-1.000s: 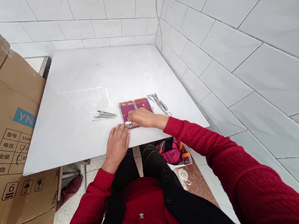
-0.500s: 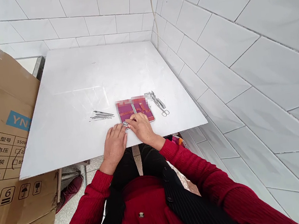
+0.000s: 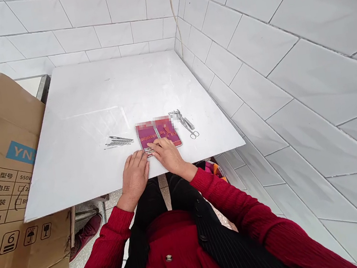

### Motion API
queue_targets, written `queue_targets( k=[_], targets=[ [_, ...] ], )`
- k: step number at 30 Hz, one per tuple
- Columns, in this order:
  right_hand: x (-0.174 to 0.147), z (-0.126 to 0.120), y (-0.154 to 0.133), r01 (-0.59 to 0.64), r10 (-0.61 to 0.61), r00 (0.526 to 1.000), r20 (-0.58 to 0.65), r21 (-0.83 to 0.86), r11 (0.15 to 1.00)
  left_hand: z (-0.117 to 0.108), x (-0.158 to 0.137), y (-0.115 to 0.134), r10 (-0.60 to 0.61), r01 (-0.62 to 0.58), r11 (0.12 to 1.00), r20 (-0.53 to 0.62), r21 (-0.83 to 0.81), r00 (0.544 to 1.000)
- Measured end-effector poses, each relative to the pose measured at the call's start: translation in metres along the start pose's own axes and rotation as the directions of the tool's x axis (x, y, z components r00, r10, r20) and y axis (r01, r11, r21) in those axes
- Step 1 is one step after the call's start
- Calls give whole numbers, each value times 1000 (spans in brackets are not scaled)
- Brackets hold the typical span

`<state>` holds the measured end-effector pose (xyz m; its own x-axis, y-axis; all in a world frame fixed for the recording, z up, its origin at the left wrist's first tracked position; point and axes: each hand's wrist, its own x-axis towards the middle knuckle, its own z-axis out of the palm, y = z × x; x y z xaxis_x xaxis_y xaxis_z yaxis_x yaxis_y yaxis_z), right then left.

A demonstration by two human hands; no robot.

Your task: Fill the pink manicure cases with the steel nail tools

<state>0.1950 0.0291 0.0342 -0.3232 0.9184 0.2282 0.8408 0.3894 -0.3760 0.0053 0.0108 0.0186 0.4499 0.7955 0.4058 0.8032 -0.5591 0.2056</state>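
An open manicure case, with a magenta lining and rows of orange elastic loops, lies at the near part of the white table. Close to its lower left corner is a small silver metal piece, probably a nail clipper, partly covered by fingers. My right hand rests over the case's lower edge, its thumb and fingers closed on that piece. At the near left corner, my left hand has its fingers together, gripping the case's edge; its fingertips are partly hidden.
Several thin metal tools lie left of the case. Right of it are small scissors beside other silver tools. The white table meets tiled walls behind and on the right. A large cardboard box stands along the left side.
The view has shifted slightly. Both hands stay at the case's near left corner. My right fingers have moved a little on the silver piece, which lies lower against the case.
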Motion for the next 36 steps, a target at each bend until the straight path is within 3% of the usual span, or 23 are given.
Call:
queue_targets(
  k=[12,21,28,36],
  targets=[
    [-8,-2,11,-20,22,999,-43,45,999,3,-3,-2,19,-20,999,-33,-29,999],
    [-10,10,17,34,5,981,-192,199,979,1,4,-4,3,-3,996,-6,-90,1000],
    [-13,6,12,40,-22,990,-137,128,991,3,10,1,-17,20,999,94,-31,995],
    [-13,6,10,42,-24,990,-136,132,990,3,6,2,-26,29,999,90,-29,996]
  ],
)
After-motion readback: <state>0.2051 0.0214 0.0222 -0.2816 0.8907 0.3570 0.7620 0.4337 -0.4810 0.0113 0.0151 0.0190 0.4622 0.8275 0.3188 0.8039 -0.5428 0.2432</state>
